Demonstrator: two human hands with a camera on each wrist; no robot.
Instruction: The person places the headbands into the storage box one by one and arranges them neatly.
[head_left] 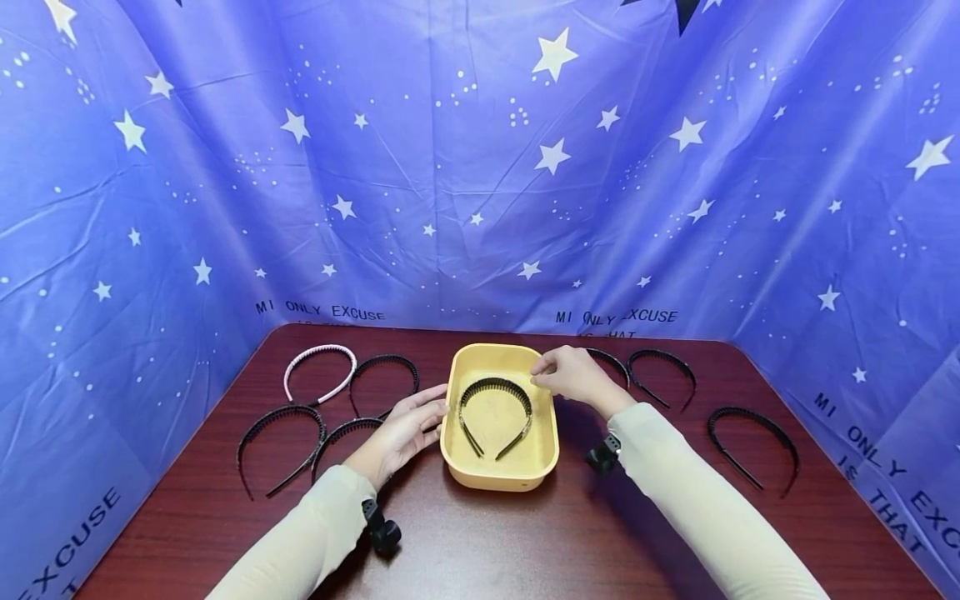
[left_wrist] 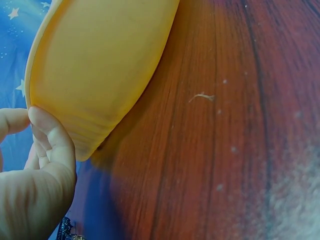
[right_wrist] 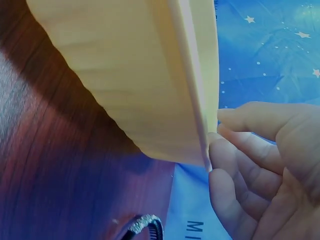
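Note:
A yellow plastic basin (head_left: 502, 482) stands in the middle of the table, between both hands. Inside it lies a black toothed headband (head_left: 495, 383), its ends pointing toward me. My left hand (head_left: 401, 433) holds the basin's left rim; in the left wrist view a fingertip (left_wrist: 40, 117) presses the wall just below the edge. On the far right side, my right hand (head_left: 577, 375) pinches the rim between thumb and fingers. The right wrist view shows fingers (right_wrist: 222, 152) against the outside of the wall. Whether the basin's bottom fully touches the table, I cannot tell.
Left of the basin lie a pale pink headband (head_left: 321, 348) and several black ones, one black headband (head_left: 386, 360) beside it. More black headbands lie to the right, including one headband (head_left: 753, 412) near the table's right edge. A blue starry curtain (head_left: 480, 167) surrounds the dark red table (head_left: 480, 558).

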